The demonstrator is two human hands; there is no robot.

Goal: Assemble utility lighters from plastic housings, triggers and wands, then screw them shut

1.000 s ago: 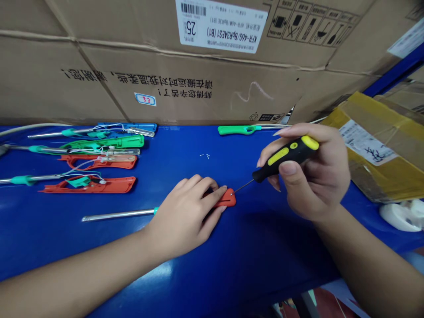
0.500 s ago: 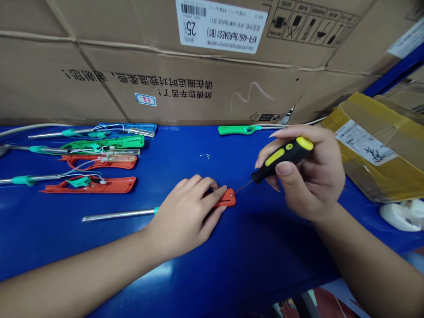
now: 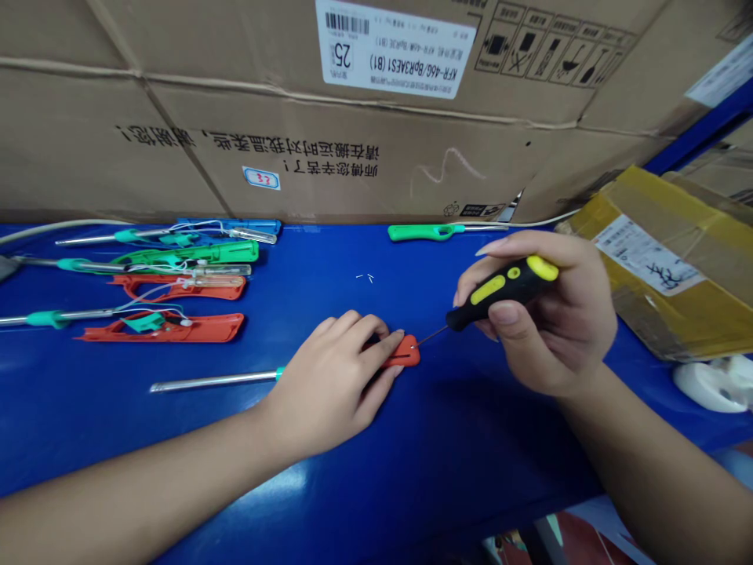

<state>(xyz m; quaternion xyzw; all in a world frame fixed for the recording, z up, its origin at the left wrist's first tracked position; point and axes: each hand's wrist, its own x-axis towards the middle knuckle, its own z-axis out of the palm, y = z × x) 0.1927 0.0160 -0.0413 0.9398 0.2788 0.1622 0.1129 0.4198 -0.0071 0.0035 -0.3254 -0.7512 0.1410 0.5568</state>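
Observation:
My left hand (image 3: pixel 332 377) is wrapped over a red lighter (image 3: pixel 405 351) lying on the blue table, and hides most of it. The lighter's metal tube (image 3: pixel 215 381) sticks out to the left of the hand. In my right hand (image 3: pixel 553 322) is a black and yellow screwdriver (image 3: pixel 500 290), tilted, with its thin tip at the small screw hole in the lighter's red end. Left of the hands lie opened lighters: a red one (image 3: pixel 212 328), another red one (image 3: pixel 223 289), a green one (image 3: pixel 238 251) and a blue one (image 3: pixel 267 225), with wires showing.
Across the back of the blue table (image 3: pixel 306 510) stands a large cardboard box (image 3: pixel 294 133). A closed green lighter (image 3: pixel 419 232) lies before it. Tiny white pieces (image 3: pixel 365 277) lie mid-table. At right are a yellow-taped box (image 3: pixel 664 259) and a white object (image 3: pixel 709 384).
My right hand and the screwdriver handle have shifted and turned slightly, with the tip still at the red end. My left hand stays on the lighter. The view has moved a little.

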